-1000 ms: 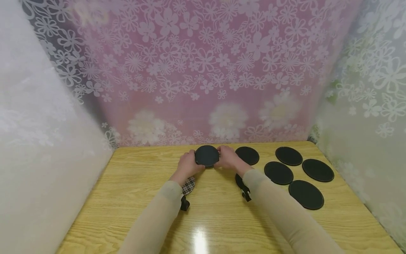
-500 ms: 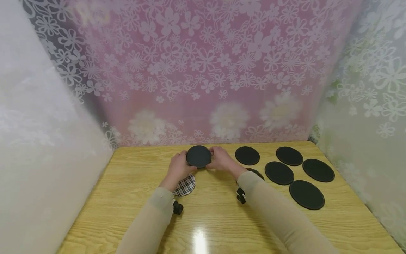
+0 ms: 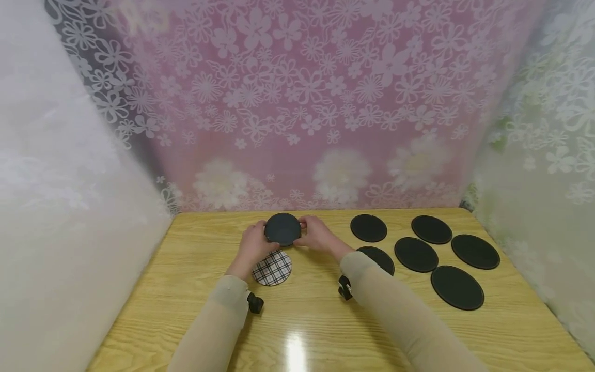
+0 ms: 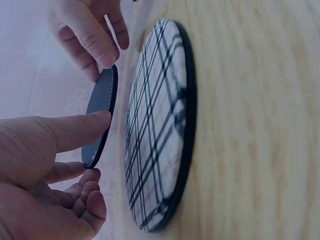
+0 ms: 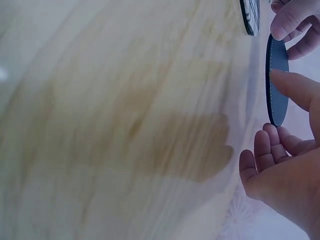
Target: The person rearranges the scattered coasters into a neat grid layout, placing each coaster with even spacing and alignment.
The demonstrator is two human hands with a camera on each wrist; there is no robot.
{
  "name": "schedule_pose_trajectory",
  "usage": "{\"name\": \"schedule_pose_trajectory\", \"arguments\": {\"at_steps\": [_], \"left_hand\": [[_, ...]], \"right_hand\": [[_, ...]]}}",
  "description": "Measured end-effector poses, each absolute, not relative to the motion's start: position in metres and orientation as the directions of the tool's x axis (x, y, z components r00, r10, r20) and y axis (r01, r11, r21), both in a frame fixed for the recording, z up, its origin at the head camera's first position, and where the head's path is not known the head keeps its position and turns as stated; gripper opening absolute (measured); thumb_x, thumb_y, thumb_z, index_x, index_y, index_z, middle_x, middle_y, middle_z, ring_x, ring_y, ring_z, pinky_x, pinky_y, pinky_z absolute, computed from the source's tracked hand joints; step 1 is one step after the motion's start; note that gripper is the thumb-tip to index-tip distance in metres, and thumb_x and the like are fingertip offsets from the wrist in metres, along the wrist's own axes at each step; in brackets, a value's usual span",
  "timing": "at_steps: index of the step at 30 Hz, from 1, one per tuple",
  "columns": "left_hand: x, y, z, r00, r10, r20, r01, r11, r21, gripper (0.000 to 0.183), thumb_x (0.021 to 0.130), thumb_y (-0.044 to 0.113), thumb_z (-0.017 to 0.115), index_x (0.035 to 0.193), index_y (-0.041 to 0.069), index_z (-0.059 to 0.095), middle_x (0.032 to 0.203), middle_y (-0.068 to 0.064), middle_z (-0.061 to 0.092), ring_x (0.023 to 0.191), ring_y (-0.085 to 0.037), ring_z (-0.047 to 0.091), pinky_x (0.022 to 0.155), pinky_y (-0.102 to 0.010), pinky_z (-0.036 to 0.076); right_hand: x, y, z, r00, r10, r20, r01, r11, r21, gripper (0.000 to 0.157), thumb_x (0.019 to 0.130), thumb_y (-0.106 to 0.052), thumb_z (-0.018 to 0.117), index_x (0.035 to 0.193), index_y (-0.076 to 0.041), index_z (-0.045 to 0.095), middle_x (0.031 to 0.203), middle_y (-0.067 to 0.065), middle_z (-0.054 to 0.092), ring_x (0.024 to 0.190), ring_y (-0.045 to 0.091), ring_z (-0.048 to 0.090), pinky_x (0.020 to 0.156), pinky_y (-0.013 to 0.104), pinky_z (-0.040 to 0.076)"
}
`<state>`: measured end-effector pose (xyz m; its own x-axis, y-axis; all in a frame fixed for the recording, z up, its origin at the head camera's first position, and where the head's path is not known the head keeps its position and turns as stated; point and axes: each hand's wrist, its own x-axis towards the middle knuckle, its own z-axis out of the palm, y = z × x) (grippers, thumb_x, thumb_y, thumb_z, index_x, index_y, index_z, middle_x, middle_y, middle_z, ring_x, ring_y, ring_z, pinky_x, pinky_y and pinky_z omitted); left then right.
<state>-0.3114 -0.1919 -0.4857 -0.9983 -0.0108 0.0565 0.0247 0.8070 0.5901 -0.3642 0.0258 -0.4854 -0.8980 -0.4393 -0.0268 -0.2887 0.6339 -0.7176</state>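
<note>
A round black coaster (image 3: 283, 229) with a stitched edge is held between both hands near the back of the table. My left hand (image 3: 253, 245) pinches its left side, thumb on top and fingers beneath. On the opposite side, my right hand (image 3: 319, 235) grips the rim with thumb and fingers. In the left wrist view the black coaster (image 4: 102, 90) is raised off the table, beyond a plaid coaster (image 4: 155, 130). That plaid coaster (image 3: 275, 269) lies flat just in front of the held one, its left edge partly behind my left hand.
Several dark round coasters lie to the right, among them a back one (image 3: 369, 228) and a front one (image 3: 457, 288). My right sleeve partly covers another coaster (image 3: 378, 259). A floral curtain (image 3: 316, 129) borders the back of the wooden table (image 3: 195, 299).
Both hands have carried the black coaster leftward along the back of the table. More of the plaid coaster shows now, as does the dark coaster beside my right sleeve.
</note>
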Motion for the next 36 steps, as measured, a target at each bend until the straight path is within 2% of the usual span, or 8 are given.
{"name": "schedule_pose_trajectory", "arguments": {"at_steps": [8,15,26,31,36], "left_hand": [[-0.313,-0.202,-0.486,-0.999,-0.018,0.038,0.007,0.811,0.585,0.077,0.094,0.019,0.091,0.155,-0.008,0.052,0.146,-0.036,0.058,0.139,-0.057,0.051,0.114,-0.066,0.045],[-0.317,-0.211,-0.494,-1.0,-0.008,-0.013,-0.015,0.78,0.626,0.074,0.097,0.018,0.088,0.156,-0.007,0.052,0.147,-0.032,0.059,0.14,-0.052,0.051,0.116,-0.063,0.044],[-0.319,-0.213,-0.496,-1.0,-0.019,0.007,-0.01,0.772,0.635,0.068,0.099,0.018,0.085,0.154,-0.008,0.054,0.144,-0.032,0.061,0.136,-0.049,0.057,0.114,-0.061,0.047],[-0.321,-0.218,-0.495,-1.0,-0.003,-0.005,-0.006,0.761,0.649,0.07,0.101,0.019,0.084,0.156,-0.009,0.052,0.146,-0.034,0.059,0.137,-0.05,0.057,0.114,-0.061,0.047],[-0.322,-0.225,-0.496,-0.999,0.021,-0.044,-0.013,0.743,0.669,0.07,0.102,0.02,0.082,0.157,-0.01,0.051,0.147,-0.033,0.059,0.135,-0.048,0.059,0.113,-0.06,0.049]], "right_hand": [[-0.365,0.014,-0.492,-0.901,-0.432,-0.032,-0.274,0.624,-0.732,0.074,0.098,-0.016,0.087,0.159,0.005,0.051,0.145,0.021,0.06,0.133,0.035,0.059,0.114,0.051,0.049],[-0.364,0.006,-0.497,-0.912,-0.407,-0.044,-0.257,0.652,-0.713,0.069,0.098,-0.015,0.086,0.157,0.003,0.054,0.145,0.021,0.059,0.131,0.036,0.06,0.112,0.052,0.051],[-0.366,-0.002,-0.501,-0.932,-0.361,-0.028,-0.26,0.721,-0.643,0.066,0.1,-0.02,0.084,0.155,0.002,0.057,0.141,0.02,0.061,0.13,0.037,0.061,0.114,0.056,0.048],[-0.365,-0.002,-0.497,-0.926,-0.376,-0.039,-0.273,0.736,-0.62,0.062,0.101,-0.022,0.083,0.153,0.001,0.06,0.141,0.019,0.062,0.132,0.038,0.058,0.117,0.058,0.043],[-0.367,0.0,-0.494,-0.906,-0.42,-0.048,-0.316,0.748,-0.584,0.057,0.102,-0.026,0.082,0.15,-0.001,0.063,0.134,0.015,0.063,0.125,0.036,0.059,0.111,0.056,0.046]]}}
